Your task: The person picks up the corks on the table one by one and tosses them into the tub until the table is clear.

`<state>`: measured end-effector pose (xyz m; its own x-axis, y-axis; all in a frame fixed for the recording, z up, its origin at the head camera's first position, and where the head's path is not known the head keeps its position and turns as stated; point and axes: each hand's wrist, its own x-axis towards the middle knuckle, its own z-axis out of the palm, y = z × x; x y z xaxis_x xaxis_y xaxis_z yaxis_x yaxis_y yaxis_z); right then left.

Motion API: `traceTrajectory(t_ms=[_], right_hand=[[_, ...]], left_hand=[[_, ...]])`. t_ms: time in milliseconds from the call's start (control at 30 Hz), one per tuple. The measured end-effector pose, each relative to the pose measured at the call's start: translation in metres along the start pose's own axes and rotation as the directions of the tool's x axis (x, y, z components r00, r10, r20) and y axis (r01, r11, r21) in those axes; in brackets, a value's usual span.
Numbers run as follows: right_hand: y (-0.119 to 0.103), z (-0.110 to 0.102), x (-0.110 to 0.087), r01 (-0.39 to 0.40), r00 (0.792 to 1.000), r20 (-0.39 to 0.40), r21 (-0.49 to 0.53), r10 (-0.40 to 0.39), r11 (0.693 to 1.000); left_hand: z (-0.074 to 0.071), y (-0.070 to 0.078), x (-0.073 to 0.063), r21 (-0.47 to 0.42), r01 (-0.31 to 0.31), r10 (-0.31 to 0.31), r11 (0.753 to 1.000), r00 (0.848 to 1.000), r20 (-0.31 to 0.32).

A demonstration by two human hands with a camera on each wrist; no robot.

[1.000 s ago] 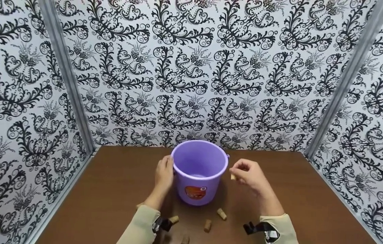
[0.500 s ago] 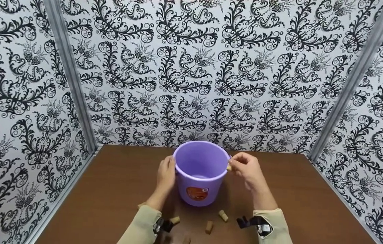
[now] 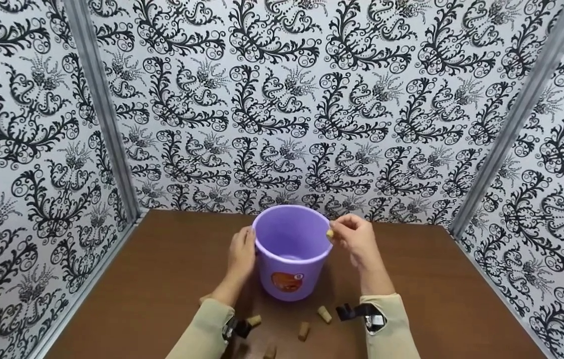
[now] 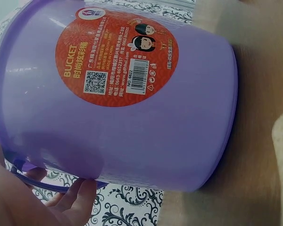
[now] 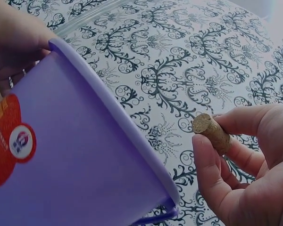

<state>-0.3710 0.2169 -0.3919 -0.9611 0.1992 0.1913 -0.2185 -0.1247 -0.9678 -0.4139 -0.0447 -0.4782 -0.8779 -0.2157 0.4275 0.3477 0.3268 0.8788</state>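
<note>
A purple bucket (image 3: 311,280) with an orange label (image 4: 118,56) stands upright on the brown table, its mouth tilted toward the head camera in view. My left hand (image 3: 243,253) holds it at the left side of the rim, fingertips against the outer wall near the handle (image 4: 42,183). Between the thumb and fingers of my right hand (image 3: 360,244) a cork (image 5: 213,133) is pinched, just by the right side of the rim. In the right wrist view, a gap shows between this cork and the bucket's rim (image 5: 118,117).
Several loose corks lie on the table (image 3: 441,299) in front of the bucket, among them a pale cork (image 3: 324,314) and a darker cork (image 3: 303,331). One cork (image 3: 254,320) is beside the left wrist strap. Patterned walls (image 3: 282,99) enclose the back and sides.
My right hand has moved up and left with the cork, from beside the bucket's wall to the level of its rim. My left hand stays on the bucket.
</note>
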Motion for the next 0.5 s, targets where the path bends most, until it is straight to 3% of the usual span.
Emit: traceTrajectory(t_ms=[267,500], right_hand=[[0.005,0.014,0.005,0.015,1.000,-0.020,0.074,-0.014,0.997],[0.004,0.027,0.011,0.000,0.998,-0.061,0.037,0.003,0.999]], left_hand=[[0.002,-0.003,-0.003,0.003,0.013,-0.013,1.000,1.000,0.008],[0.000,-0.002,0.001,0.030,0.013,-0.013,0.999,1.000,0.002]])
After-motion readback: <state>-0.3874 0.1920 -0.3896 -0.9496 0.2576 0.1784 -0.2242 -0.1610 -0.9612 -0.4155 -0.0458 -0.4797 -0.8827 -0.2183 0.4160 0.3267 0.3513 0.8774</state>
